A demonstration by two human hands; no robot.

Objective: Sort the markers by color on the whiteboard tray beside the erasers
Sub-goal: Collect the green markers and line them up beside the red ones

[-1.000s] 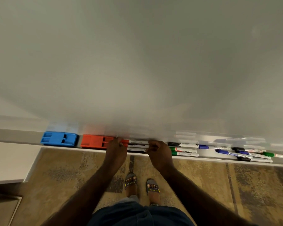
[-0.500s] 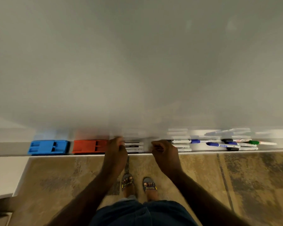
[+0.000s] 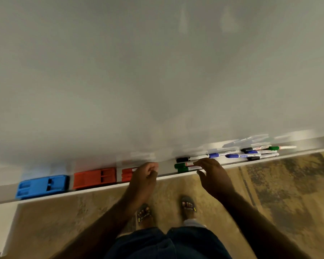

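Glossy whiteboard [image 3: 157,71]; plastic erasers [image 3: 94,177] (matt-looking).

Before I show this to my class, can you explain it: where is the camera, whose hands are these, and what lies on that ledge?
The camera sits on a person's head and looks down, so you see their own arms, feet and the floor. There is no machine here, just two bare hands. The pale surface filling the top is a whiteboard, and the ledge beneath it is its tray. On the tray, from the left, lie a blue eraser, a red eraser and red markers, which the left hand is closed around. The right hand rests with fingers spread on green markers. Further right lies a mixed heap of blue, black and green markers, not yet sorted.
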